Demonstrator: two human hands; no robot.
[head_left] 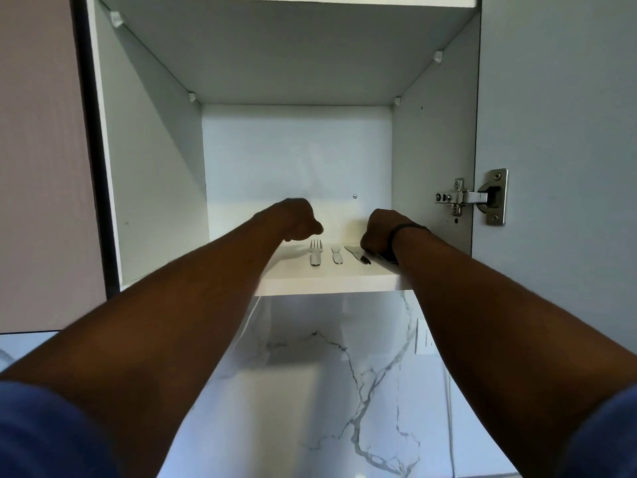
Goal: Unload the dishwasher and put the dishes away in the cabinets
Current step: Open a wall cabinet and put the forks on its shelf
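Note:
Both my arms reach into an open white wall cabinet. On its lower shelf lie forks, a pale utensil and a black-handled knife, side by side. My left hand hovers just left of and above the forks, fingers curled into a fist with nothing visible in it. My right hand rests at the shelf's right side, touching the knife. Its fingers curl over a dark utensil that pokes out under the wrist. A black band sits on that wrist.
The cabinet door stands open on the right, held by a metal hinge. An upper shelf roofs the compartment. Below is a white marble-patterned wall. A pinkish panel is on the left.

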